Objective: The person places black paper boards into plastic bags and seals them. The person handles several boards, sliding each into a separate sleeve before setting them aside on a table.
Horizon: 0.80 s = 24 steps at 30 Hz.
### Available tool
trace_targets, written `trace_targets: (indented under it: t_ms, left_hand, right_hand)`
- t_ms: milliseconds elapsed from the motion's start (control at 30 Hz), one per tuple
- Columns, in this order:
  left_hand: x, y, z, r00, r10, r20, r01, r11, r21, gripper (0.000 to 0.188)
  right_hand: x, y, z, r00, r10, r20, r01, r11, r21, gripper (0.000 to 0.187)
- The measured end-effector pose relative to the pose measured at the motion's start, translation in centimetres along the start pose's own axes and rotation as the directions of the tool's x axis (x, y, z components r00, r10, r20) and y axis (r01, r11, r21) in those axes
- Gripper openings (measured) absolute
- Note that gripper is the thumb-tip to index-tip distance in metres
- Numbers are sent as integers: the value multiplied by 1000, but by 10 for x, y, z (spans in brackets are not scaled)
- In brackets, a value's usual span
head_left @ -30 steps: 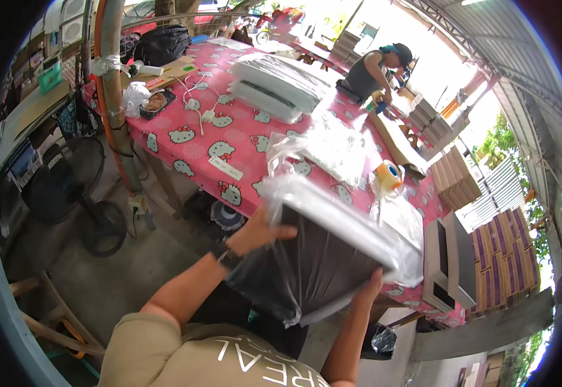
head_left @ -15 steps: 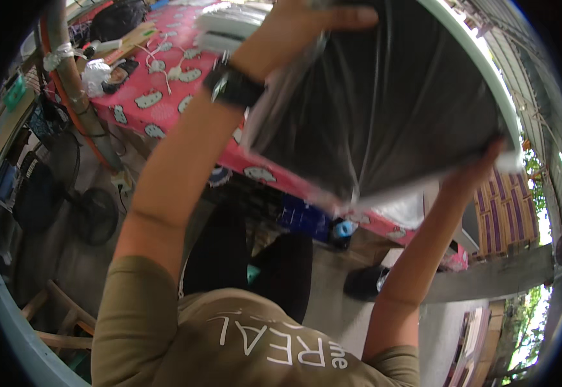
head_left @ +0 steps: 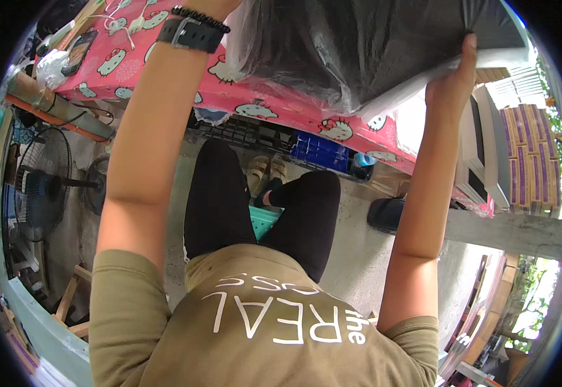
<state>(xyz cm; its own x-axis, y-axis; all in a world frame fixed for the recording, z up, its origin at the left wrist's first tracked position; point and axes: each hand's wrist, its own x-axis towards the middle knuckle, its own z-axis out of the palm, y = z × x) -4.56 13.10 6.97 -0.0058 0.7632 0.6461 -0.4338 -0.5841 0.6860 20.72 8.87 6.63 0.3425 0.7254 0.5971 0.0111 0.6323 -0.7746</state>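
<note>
A large flat black panel with a pale edge, covered in clear plastic (head_left: 384,45), is tilted over the table at the top of the view. My right hand (head_left: 452,84) grips its near right side, thumb on the black face and the other fingers hidden behind. At the upper edge, only the base of my left hand (head_left: 213,5) shows, close to the panel's left side. Its fingers are out of the picture. A dark watch (head_left: 192,33) and a beaded bracelet circle that wrist. Pink patterned cloth (head_left: 255,97) covers the table under the panel.
A phone (head_left: 79,53), white cables (head_left: 136,24) and crumpled plastic (head_left: 52,69) lie on the table's left. More flat panels (head_left: 484,145) and stacked cartons (head_left: 531,158) stand at right. Below are a blue crate (head_left: 319,151) and green basket (head_left: 263,220); a fan (head_left: 43,184) stands left.
The black panel has shifted toward the top of the view and now lies lower over the table. My left hand has mostly left the picture; my right hand still grips the panel's side.
</note>
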Motion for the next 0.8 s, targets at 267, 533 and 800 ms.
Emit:
trace_targets:
  t_ms: [267, 533, 800]
  left_hand:
    - [-4, 6, 2, 973, -224, -57, 231, 949, 216, 42]
    - [-9, 20, -14, 964, -248, 93, 241, 967, 78, 81]
    - [-3, 5, -5, 970, -230, 83, 206, 951, 229, 97]
  right_hand:
    - [1, 36, -49, 850, -385, 360, 487, 311, -816, 66]
    - [9, 31, -78, 1000, 24, 4, -24, 999, 36, 54]
    - [20, 85, -111, 995, 35, 95, -36, 999, 12, 57]
